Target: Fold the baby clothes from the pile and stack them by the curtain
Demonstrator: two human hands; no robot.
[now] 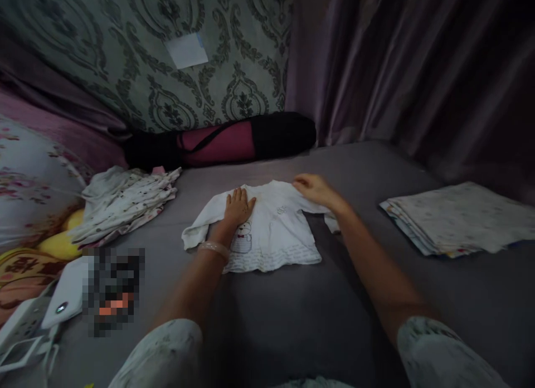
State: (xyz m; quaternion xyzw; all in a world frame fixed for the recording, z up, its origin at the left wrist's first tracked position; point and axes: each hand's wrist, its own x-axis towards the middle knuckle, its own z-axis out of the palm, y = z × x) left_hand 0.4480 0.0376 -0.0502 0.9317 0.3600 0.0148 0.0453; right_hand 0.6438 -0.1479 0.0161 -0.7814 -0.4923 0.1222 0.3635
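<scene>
A small white long-sleeved shirt [276, 226] with a bear print lies spread out on the grey bed sheet [267, 315]. My left hand [239, 207] rests flat on the shirt's left shoulder, its fingers spread and pointing away from me. At the right shoulder, my right hand [315, 188] has its fingers pinched together on the shirt's edge. The left sleeve angles down toward me, while the right sleeve runs under my right wrist, where its cuff is partly hidden.
Folded cloths [460, 218] are stacked at the right. Rumpled clothes [129, 201] lie at the left, near a yellow cushion [58, 243], a white device [69, 293] and a power strip [25, 321]. A black and pink long bag [221, 142] lies along the wall.
</scene>
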